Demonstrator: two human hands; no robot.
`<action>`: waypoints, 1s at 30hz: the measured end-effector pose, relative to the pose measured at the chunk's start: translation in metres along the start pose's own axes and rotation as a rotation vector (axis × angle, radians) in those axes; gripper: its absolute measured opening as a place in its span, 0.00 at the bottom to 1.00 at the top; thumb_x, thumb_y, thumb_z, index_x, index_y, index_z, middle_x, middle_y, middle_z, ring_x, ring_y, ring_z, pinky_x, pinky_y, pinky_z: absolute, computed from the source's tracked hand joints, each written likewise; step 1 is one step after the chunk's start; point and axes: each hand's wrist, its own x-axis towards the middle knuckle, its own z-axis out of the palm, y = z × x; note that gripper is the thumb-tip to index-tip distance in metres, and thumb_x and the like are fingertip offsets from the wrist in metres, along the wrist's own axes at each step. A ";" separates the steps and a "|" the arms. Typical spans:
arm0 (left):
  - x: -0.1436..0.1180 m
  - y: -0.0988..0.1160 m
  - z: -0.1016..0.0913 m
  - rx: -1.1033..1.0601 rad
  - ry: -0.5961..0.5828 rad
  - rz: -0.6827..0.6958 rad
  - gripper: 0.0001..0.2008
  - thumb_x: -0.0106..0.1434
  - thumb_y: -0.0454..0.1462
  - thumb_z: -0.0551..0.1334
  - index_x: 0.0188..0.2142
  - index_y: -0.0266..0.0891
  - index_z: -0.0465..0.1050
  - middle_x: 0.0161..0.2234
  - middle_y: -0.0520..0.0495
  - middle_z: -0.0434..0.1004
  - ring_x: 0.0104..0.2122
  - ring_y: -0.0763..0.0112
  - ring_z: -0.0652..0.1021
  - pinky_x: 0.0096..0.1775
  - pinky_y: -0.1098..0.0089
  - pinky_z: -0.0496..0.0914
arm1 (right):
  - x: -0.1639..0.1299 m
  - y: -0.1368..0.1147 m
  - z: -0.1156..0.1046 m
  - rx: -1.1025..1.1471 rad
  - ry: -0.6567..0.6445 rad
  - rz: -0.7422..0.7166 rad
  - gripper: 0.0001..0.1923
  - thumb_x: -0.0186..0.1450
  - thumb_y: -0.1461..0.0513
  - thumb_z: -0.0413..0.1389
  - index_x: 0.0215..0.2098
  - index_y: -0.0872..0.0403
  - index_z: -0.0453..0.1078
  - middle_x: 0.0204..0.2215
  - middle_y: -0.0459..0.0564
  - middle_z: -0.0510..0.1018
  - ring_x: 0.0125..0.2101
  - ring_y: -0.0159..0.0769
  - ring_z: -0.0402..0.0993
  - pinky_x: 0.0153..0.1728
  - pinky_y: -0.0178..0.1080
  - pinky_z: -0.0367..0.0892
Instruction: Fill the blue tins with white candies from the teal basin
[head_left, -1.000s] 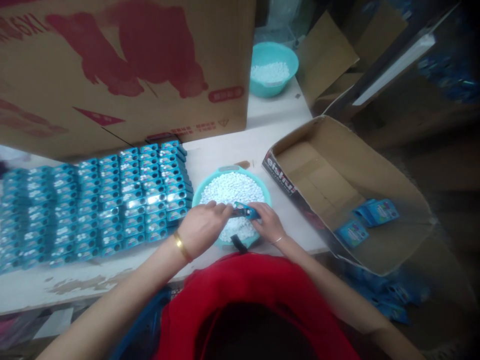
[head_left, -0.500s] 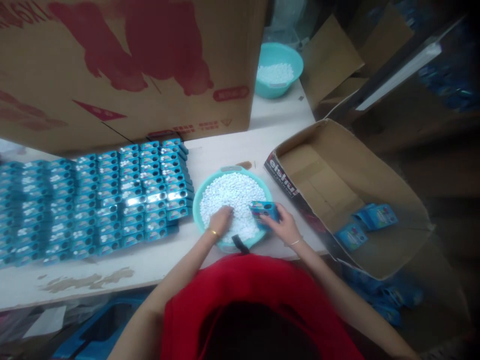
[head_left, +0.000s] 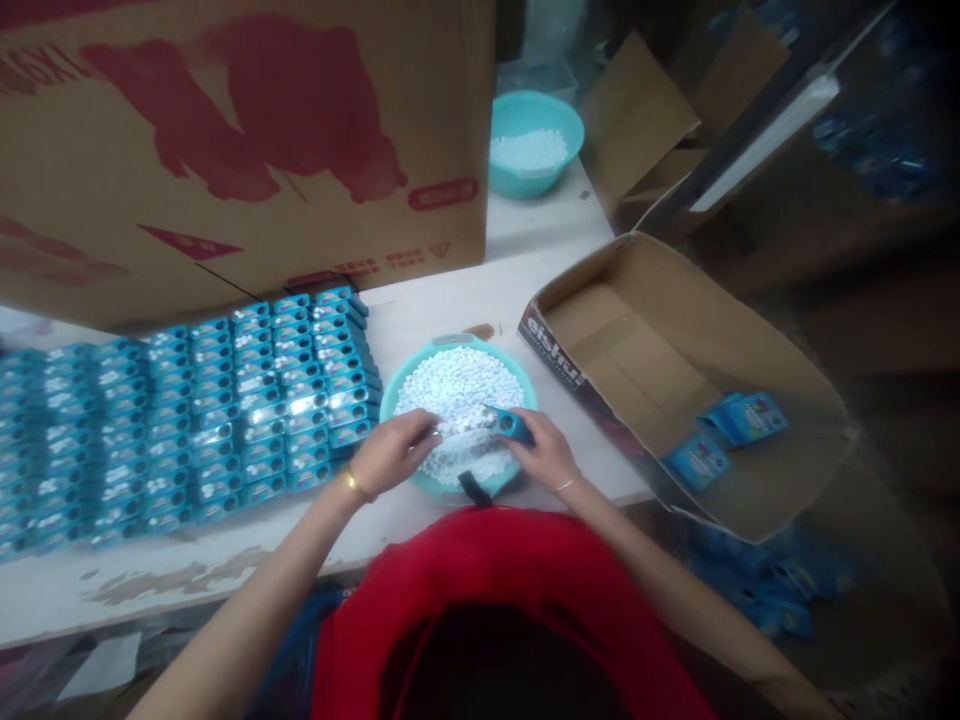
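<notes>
A teal basin (head_left: pixel 409 372) full of small white pellets sits on the white table (head_left: pixel 450 290) right in front of me. My right hand (head_left: pixel 545 452) holds a small blue box (head_left: pixel 510 426) over the basin's near right side. My left hand (head_left: pixel 395 452) hovers over the pellets, fingers pinched toward the box; whether it holds pellets I cannot tell. A gold bangle is on my left wrist. To the left, rows of several filled blue boxes (head_left: pixel 225 400) cover the table.
A large cardboard box with red print (head_left: pixel 247 140) stands behind the rows. An open cardboard carton (head_left: pixel 675 350) at right holds a few blue packets (head_left: pixel 724 435). A second teal basin of pellets (head_left: pixel 532 140) sits at the back. More blue packets (head_left: pixel 772 590) lie on the floor.
My left hand rose out of the pellets and moved toward the box. My right hand turned the blue box edge-on over the basin.
</notes>
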 end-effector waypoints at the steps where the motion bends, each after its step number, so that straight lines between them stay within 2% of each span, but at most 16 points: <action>1: 0.001 0.007 -0.006 0.049 -0.034 0.025 0.13 0.66 0.41 0.51 0.44 0.40 0.68 0.37 0.46 0.74 0.36 0.69 0.74 0.38 0.69 0.67 | 0.002 -0.002 0.003 -0.014 -0.016 -0.039 0.20 0.62 0.62 0.54 0.53 0.51 0.65 0.46 0.54 0.75 0.47 0.45 0.70 0.49 0.47 0.66; 3: 0.004 0.024 -0.016 0.176 -0.099 0.038 0.12 0.67 0.41 0.50 0.43 0.39 0.68 0.37 0.46 0.74 0.36 0.68 0.74 0.37 0.69 0.67 | 0.006 -0.006 0.007 -0.031 -0.039 -0.092 0.21 0.61 0.64 0.53 0.53 0.51 0.65 0.47 0.54 0.75 0.48 0.45 0.70 0.49 0.47 0.67; 7: 0.014 0.061 -0.029 0.469 -0.220 -0.058 0.10 0.66 0.37 0.51 0.40 0.37 0.68 0.35 0.44 0.73 0.33 0.66 0.74 0.31 0.69 0.66 | 0.008 -0.011 0.013 -0.053 -0.063 -0.161 0.22 0.60 0.66 0.53 0.53 0.53 0.65 0.46 0.54 0.75 0.47 0.45 0.70 0.48 0.47 0.68; 9: 0.016 0.079 -0.032 0.562 -0.246 -0.085 0.09 0.65 0.34 0.51 0.39 0.36 0.68 0.32 0.43 0.72 0.32 0.64 0.74 0.30 0.68 0.65 | 0.007 -0.011 0.015 -0.057 -0.072 -0.179 0.22 0.60 0.66 0.52 0.54 0.53 0.64 0.46 0.54 0.75 0.46 0.45 0.70 0.48 0.47 0.68; 12: 0.015 0.098 -0.035 0.582 -0.229 -0.041 0.11 0.64 0.29 0.49 0.36 0.36 0.69 0.31 0.42 0.71 0.32 0.63 0.73 0.30 0.67 0.66 | 0.006 -0.010 0.017 -0.053 -0.078 -0.183 0.22 0.61 0.66 0.52 0.54 0.52 0.64 0.46 0.54 0.75 0.46 0.45 0.70 0.48 0.48 0.67; 15: 0.010 0.093 -0.039 0.561 -0.188 -0.011 0.11 0.64 0.28 0.48 0.35 0.36 0.69 0.31 0.43 0.71 0.33 0.64 0.72 0.32 0.67 0.66 | 0.005 -0.009 0.015 -0.047 -0.079 -0.167 0.21 0.62 0.65 0.52 0.54 0.52 0.64 0.46 0.54 0.75 0.47 0.44 0.70 0.48 0.47 0.67; 18: 0.004 0.056 -0.035 0.529 -0.121 -0.089 0.09 0.66 0.34 0.50 0.38 0.38 0.69 0.34 0.43 0.71 0.35 0.63 0.72 0.33 0.68 0.66 | 0.003 -0.007 0.010 -0.034 -0.076 -0.136 0.20 0.62 0.64 0.53 0.54 0.52 0.65 0.46 0.54 0.75 0.46 0.44 0.71 0.49 0.47 0.67; 21: 0.003 0.003 -0.007 0.406 -0.087 -0.296 0.10 0.66 0.38 0.51 0.39 0.37 0.68 0.36 0.42 0.71 0.38 0.62 0.73 0.35 0.67 0.67 | 0.001 -0.003 0.005 -0.017 -0.046 -0.087 0.20 0.63 0.63 0.54 0.53 0.51 0.65 0.46 0.54 0.75 0.47 0.44 0.71 0.49 0.46 0.67; 24: 0.014 -0.035 0.045 0.316 -0.091 -0.358 0.09 0.65 0.37 0.52 0.40 0.37 0.68 0.38 0.41 0.72 0.40 0.62 0.73 0.38 0.67 0.68 | -0.002 0.002 0.003 0.017 0.005 -0.019 0.19 0.63 0.60 0.56 0.53 0.50 0.65 0.46 0.53 0.75 0.46 0.42 0.71 0.48 0.45 0.68; 27: 0.035 -0.047 0.098 0.211 -0.063 -0.332 0.11 0.66 0.37 0.51 0.44 0.40 0.68 0.42 0.42 0.73 0.44 0.63 0.73 0.42 0.67 0.67 | -0.004 0.004 0.002 0.065 0.058 0.053 0.20 0.62 0.58 0.58 0.52 0.51 0.65 0.45 0.53 0.75 0.45 0.42 0.72 0.48 0.44 0.67; 30: 0.047 -0.047 0.124 0.098 -0.010 -0.298 0.12 0.65 0.37 0.52 0.47 0.41 0.66 0.45 0.43 0.73 0.46 0.64 0.73 0.45 0.66 0.67 | -0.005 0.002 0.000 0.113 0.091 0.151 0.20 0.61 0.57 0.59 0.50 0.52 0.65 0.44 0.53 0.75 0.44 0.42 0.72 0.47 0.43 0.68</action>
